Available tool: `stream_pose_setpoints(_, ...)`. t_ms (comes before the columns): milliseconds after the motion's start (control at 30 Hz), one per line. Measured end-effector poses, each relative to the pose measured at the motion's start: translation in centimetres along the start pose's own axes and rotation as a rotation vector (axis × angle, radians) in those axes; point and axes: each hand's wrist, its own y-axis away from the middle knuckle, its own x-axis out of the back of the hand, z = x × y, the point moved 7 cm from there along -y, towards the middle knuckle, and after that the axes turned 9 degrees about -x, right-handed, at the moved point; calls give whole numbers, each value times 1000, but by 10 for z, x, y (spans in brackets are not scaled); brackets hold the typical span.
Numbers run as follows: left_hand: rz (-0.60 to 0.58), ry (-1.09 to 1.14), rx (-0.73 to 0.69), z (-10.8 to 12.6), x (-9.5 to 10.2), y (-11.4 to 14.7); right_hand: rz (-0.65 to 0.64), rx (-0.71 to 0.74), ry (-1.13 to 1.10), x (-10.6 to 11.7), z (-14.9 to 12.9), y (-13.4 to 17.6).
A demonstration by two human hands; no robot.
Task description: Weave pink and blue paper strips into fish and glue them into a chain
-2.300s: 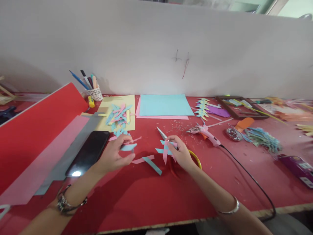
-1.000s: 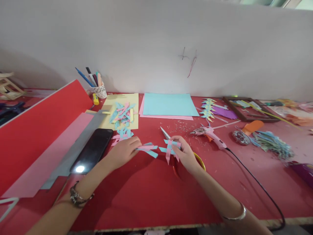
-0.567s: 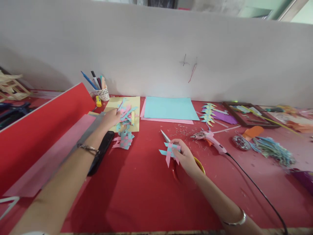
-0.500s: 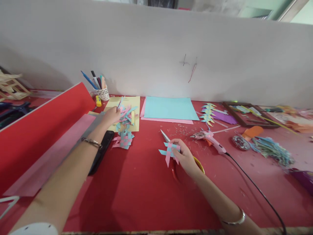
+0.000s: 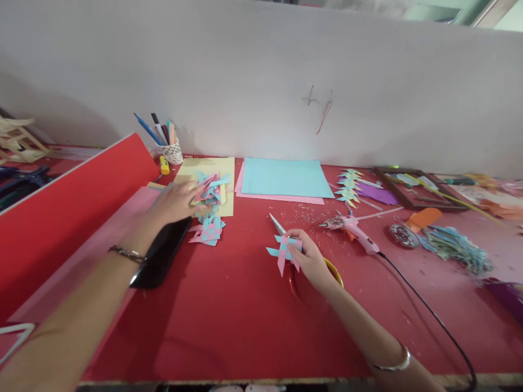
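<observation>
My right hand [image 5: 311,260] pinches a small woven piece of pink and blue paper strips [image 5: 283,251] above the red table. Beneath that hand lie scissors [image 5: 277,224] with red and yellow handles. My left hand [image 5: 175,204], fingers apart and slightly blurred, is at the left side of a heap of pink, blue and yellow paper cuttings [image 5: 213,190]. The heap rests on a yellow sheet [image 5: 227,167]. Just in front of it are woven pink-and-blue pieces [image 5: 209,231]. A black phone [image 5: 163,256] lies under my left wrist.
Blue sheets [image 5: 286,177] lie over pink ones at the back. A pink glue gun [image 5: 359,235] with a black cord is on the right, near a brown tray [image 5: 420,202]. A pen cup [image 5: 172,152] stands back left, beside a red board [image 5: 81,218].
My left hand has drawn back to the left from the heap, and its fingers have spread. The right hand keeps its woven piece in nearly the same place.
</observation>
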Motion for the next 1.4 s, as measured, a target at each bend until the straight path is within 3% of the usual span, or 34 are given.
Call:
stream_pose_setpoints(67,-93,-87,-182,22,-12,-1,9,-2,13,0,1,0)
stream_pose_setpoints(200,-95,-158,-120,25,-21,-10,25,10,35,1,-1,1)
stream_pose_setpoints(300,-72,-187,-54,20,-17,-15,21,23,37,0,-2,2)
stream_pose_setpoints(400,-58,-112,-84,28,-8,-9,19,39,55,0,-2,2)
stream_pose_setpoints(567,-316,11,-215,55,-17,24,-30,33,49,-3,4,-1)
stream_pose_setpoints(667,-345,52,-221,62,-19,38,-49,44,30,-5,5,-1)
stream_pose_setpoints(933,-262,54,-135,66,-10,41,-85,79,-23,-11,0,0)
stream_pose_setpoints(1133,-268,124,-201,77,-11,48,-81,89,36,-12,0,-2)
stream_pose_setpoints(1233,-170,144,-169,73,-3,51,-68,77,109,-12,2,-3)
stream_pose_setpoints(1400,84,262,12,66,22,58,-96,70,186,-20,-9,-1)
